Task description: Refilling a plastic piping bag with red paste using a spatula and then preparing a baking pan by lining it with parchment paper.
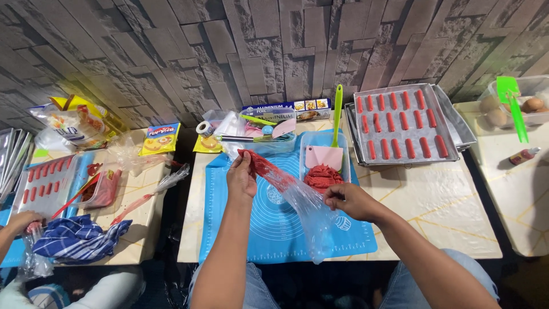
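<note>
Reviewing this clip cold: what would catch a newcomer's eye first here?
Probably the clear piping bag smeared with red dough, stretched between the left hand and right hand over the blue silicone mat at centre. Next, the baking tray at upper right, lined with rows of short red dough sticks. At far left, another person's hand rests by a second tray of similar sticks.

A long blue foil box [286,110] lies against the wall; a yellow biscuit packet [159,139] lies on the left counter, beside a white-and-yellow flour bag [77,121]
</note>
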